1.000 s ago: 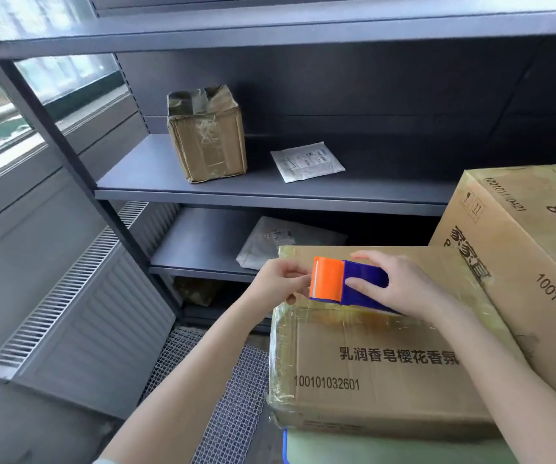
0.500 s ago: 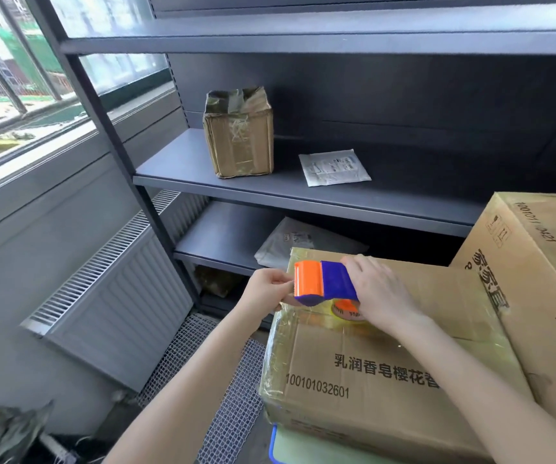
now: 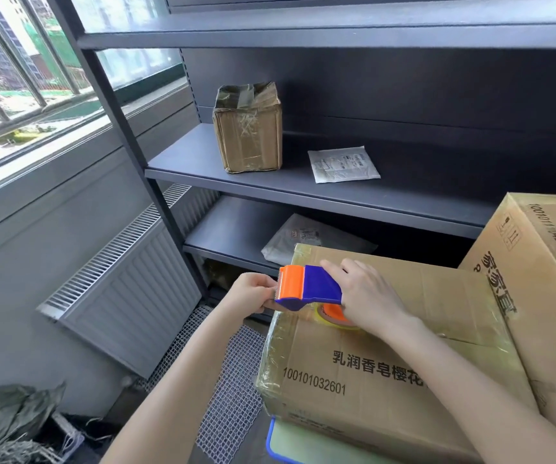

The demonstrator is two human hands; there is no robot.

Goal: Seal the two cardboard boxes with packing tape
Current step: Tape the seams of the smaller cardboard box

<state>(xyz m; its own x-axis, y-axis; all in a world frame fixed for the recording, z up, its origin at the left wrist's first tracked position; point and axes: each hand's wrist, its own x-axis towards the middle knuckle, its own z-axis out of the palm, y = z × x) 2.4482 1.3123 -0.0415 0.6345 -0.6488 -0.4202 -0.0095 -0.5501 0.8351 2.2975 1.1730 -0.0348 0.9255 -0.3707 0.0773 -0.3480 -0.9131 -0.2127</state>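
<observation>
A cardboard box (image 3: 387, 373) with printed characters lies in front of me on a green surface with a blue rim (image 3: 275, 445). A larger cardboard box (image 3: 544, 279) leans against its right side. My right hand (image 3: 365, 296) grips a blue and orange tape dispenser (image 3: 306, 288) over the near box's top left edge; the tape roll (image 3: 335, 314) shows beneath it. My left hand (image 3: 253, 293) pinches the tape end at the dispenser's orange blade end, just off the box's left corner.
A dark metal shelf unit (image 3: 303, 185) stands behind, holding a small taped carton (image 3: 248, 128) and a white mailer (image 3: 343, 164); a grey mailer (image 3: 300, 242) lies one shelf down. A radiator (image 3: 126, 286) is at left, mesh flooring (image 3: 233, 390) below, dried leaves (image 3: 5, 420) at bottom left.
The view has shifted, so the boxes and hands sit lower and right. The dispenser has tilted up a little, exposing the tape roll. Both hands keep their hold.
</observation>
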